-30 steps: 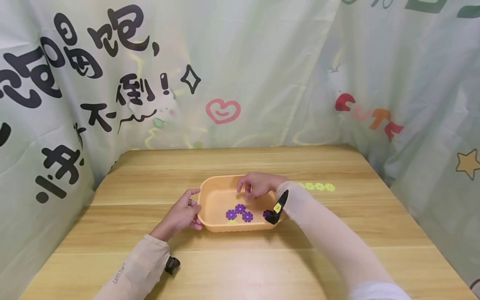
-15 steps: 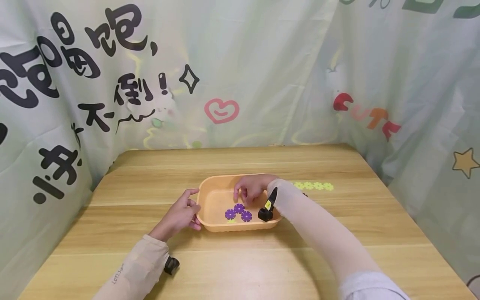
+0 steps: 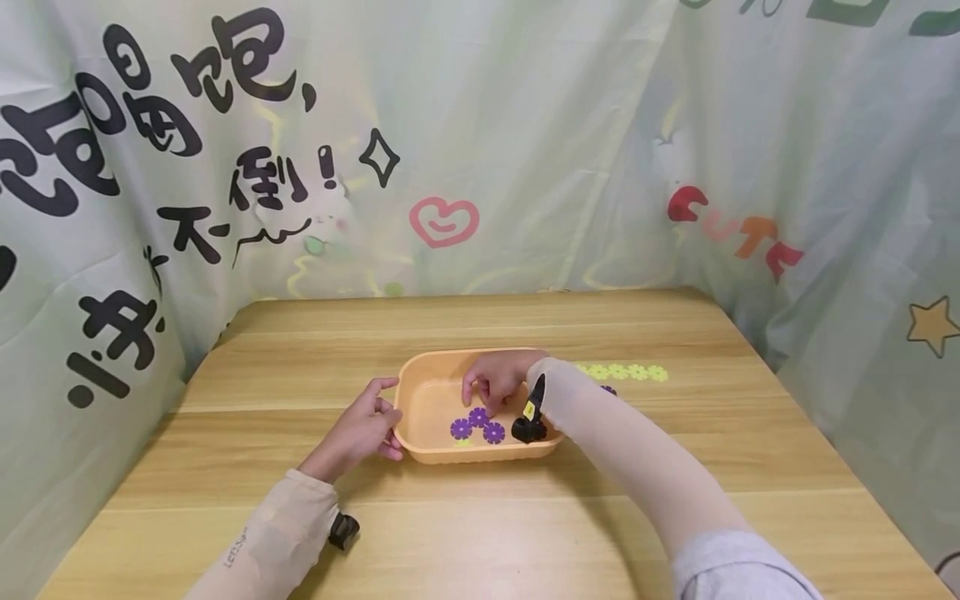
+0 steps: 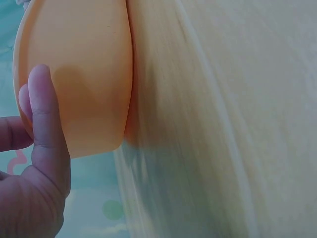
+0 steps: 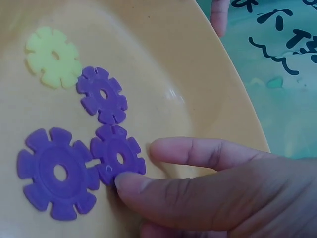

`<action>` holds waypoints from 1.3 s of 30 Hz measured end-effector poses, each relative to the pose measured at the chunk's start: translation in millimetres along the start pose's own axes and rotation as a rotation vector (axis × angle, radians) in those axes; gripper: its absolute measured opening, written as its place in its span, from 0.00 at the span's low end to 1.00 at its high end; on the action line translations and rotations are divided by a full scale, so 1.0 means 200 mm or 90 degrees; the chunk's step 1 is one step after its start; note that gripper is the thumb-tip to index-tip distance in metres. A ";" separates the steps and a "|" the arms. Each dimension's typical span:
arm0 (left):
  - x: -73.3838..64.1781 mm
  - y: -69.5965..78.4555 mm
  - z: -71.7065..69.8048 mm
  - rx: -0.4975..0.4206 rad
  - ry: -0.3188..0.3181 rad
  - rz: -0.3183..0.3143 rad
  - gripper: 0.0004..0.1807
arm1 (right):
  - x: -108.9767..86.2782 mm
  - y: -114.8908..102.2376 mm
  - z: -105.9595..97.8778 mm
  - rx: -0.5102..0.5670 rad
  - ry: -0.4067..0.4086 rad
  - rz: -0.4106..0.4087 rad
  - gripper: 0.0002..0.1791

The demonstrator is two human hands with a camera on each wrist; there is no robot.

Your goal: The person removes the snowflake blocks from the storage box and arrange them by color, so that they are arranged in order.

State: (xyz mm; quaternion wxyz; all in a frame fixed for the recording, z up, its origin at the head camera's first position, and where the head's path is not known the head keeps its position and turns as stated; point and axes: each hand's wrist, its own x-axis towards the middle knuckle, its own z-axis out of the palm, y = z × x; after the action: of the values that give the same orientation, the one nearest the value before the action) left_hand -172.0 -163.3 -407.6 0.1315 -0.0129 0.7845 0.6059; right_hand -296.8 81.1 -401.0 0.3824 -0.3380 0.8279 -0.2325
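My left hand (image 3: 365,427) grips the left end of a peach plastic basin (image 3: 431,392), thumb along the outer wall and fingers at the rim (image 4: 22,59). Inside lie three touching purple snowflake discs (image 3: 461,429) and, against the front wall, a yellow snowflake disc (image 5: 53,57). Reaching over the back rim, my right hand (image 3: 498,379) hovers low in the basin. In the right wrist view its thumb tip touches the edge of the middle purple disc (image 5: 119,154); the index finger lies beside that disc, apart from the thumb. The other fingers are mostly hidden.
Behind my right forearm, a row of yellow snowflake discs (image 3: 636,372) lies on the wooden table (image 3: 480,533). A purple disc (image 3: 609,389) peeks out beside the sleeve. Printed cloth (image 3: 525,125) hangs along the table's back and sides.
My right hand has moved left and lower, to the purple discs. More of the yellow row and a purple disc on the table now show past the sleeve. The left hand stays put.
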 end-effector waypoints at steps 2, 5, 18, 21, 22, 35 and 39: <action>0.00 0.00 0.00 0.000 0.000 0.000 0.32 | 0.01 0.00 0.00 -0.002 -0.001 -0.006 0.18; 0.00 0.00 0.00 -0.003 -0.001 0.001 0.32 | 0.02 0.00 0.00 0.005 0.004 -0.007 0.17; 0.00 0.00 0.00 -0.007 -0.001 0.000 0.31 | 0.03 0.01 0.01 0.030 -0.004 -0.031 0.20; 0.00 0.00 0.00 -0.007 -0.001 0.001 0.31 | 0.03 0.02 0.01 0.040 -0.005 -0.034 0.20; 0.00 0.00 0.00 -0.007 0.000 0.002 0.31 | 0.03 0.02 0.01 0.043 -0.005 -0.035 0.19; 0.01 0.00 0.00 0.000 0.000 0.003 0.31 | 0.01 0.01 0.02 0.050 0.006 -0.033 0.20; 0.01 0.00 0.00 -0.001 0.001 0.002 0.31 | 0.00 0.00 0.01 0.021 0.025 -0.011 0.18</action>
State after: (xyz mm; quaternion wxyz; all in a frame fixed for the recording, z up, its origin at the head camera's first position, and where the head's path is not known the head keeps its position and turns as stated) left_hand -173.6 -162.6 -408.6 0.1302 -0.0125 0.7844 0.6064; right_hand -295.1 80.6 -403.3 0.3701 -0.3339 0.8282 -0.2561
